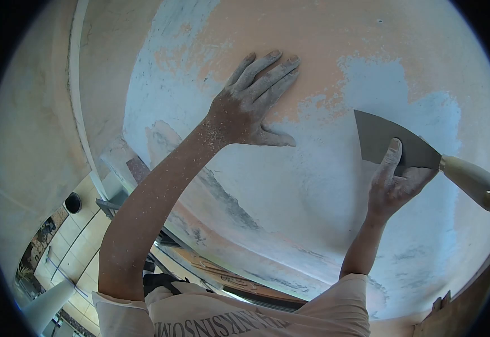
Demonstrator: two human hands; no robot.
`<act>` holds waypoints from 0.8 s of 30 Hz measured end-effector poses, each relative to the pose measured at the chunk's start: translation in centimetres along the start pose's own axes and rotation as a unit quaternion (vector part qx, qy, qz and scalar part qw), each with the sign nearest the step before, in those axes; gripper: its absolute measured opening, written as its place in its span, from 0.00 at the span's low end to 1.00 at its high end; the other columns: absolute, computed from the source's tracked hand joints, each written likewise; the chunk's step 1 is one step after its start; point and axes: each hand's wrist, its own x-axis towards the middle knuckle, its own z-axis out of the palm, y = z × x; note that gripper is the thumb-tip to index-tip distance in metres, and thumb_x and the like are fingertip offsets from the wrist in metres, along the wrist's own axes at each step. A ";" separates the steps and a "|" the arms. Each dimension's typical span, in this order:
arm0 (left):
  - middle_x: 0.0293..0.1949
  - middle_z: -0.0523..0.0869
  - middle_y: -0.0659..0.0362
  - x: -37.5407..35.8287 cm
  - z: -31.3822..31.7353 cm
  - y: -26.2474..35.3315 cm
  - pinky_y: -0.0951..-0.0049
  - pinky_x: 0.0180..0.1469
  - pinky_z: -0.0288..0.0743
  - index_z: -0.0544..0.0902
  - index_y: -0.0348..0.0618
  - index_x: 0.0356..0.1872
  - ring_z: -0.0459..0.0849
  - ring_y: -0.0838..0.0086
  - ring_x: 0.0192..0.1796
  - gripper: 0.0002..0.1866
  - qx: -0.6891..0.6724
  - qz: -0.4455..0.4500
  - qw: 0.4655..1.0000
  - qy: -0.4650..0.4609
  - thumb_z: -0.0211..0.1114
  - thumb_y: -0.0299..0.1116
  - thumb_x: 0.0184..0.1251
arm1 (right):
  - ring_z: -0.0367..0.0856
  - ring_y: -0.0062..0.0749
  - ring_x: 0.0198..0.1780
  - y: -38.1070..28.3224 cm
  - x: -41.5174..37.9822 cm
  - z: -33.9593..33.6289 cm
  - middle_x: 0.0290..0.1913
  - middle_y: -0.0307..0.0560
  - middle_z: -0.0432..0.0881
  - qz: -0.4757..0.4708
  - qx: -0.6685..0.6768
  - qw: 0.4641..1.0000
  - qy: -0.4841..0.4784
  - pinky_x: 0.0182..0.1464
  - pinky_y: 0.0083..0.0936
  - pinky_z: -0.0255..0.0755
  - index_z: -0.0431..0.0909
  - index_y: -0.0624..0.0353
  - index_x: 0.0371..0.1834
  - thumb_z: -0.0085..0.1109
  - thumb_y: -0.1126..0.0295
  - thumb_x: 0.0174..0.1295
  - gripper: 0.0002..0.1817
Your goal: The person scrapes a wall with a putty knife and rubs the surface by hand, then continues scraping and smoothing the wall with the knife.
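My left hand (256, 104) lies flat with fingers stretched out against a patchy plaster surface (273, 185), and pale dust coats its fingers and forearm. In my right hand (399, 180) is a wide putty knife (382, 135), gripped around the blade with the thumb pressed on its near face. Its pale handle (469, 182) points out to the right, and the straight blade edge faces left, close over the surface. White and bluish patches with ragged borders meet bare peach areas around both hands. Dark grey smudges run along the lower part.
A pale vertical strip (76, 73) divides the plaster at the left. Far below at lower left are a tiled floor (79, 224), a black bucket (72, 203) and a light-coloured column (48, 306). Brown boards (228, 275) show under the surface's lower edge.
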 end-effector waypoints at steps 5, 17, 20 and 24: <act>0.65 0.66 0.58 0.2 0.0 0.1 0.49 0.68 0.57 0.67 0.45 0.62 0.62 0.60 0.68 0.53 0.004 -0.006 1.000 0.003 0.60 0.75 0.38 | 0.81 0.38 0.34 -1.5 -0.2 1.5 0.39 0.60 0.76 -0.063 -0.037 0.997 -0.037 0.33 0.22 0.77 0.57 0.69 0.47 0.52 0.79 0.61 0.16; 0.65 0.65 0.50 -1.0 -0.2 0.8 0.45 0.68 0.52 0.64 0.40 0.64 0.60 0.54 0.68 0.57 0.006 -0.059 0.998 -0.001 0.68 0.71 0.35 | 0.81 0.46 0.35 -0.7 0.5 2.1 0.39 0.62 0.75 -0.234 -0.082 0.969 0.004 0.34 0.30 0.76 0.58 0.71 0.50 0.57 0.82 0.56 0.21; 0.66 0.64 0.52 -1.8 0.0 1.1 0.43 0.66 0.55 0.63 0.43 0.64 0.61 0.54 0.68 0.54 0.028 -0.079 0.996 0.020 0.62 0.73 0.40 | 0.80 0.44 0.28 -1.2 2.7 1.9 0.33 0.61 0.76 -0.093 0.056 0.993 0.056 0.29 0.27 0.73 0.55 0.73 0.52 0.57 0.82 0.56 0.24; 0.66 0.63 0.51 -2.1 0.1 1.2 0.43 0.66 0.54 0.63 0.43 0.64 0.60 0.53 0.68 0.54 0.031 -0.087 0.996 0.020 0.62 0.73 0.41 | 0.80 0.34 0.26 -1.2 0.8 3.0 0.33 0.56 0.78 -0.171 -0.045 0.981 -0.076 0.26 0.23 0.72 0.43 0.76 0.62 0.53 0.81 0.59 0.33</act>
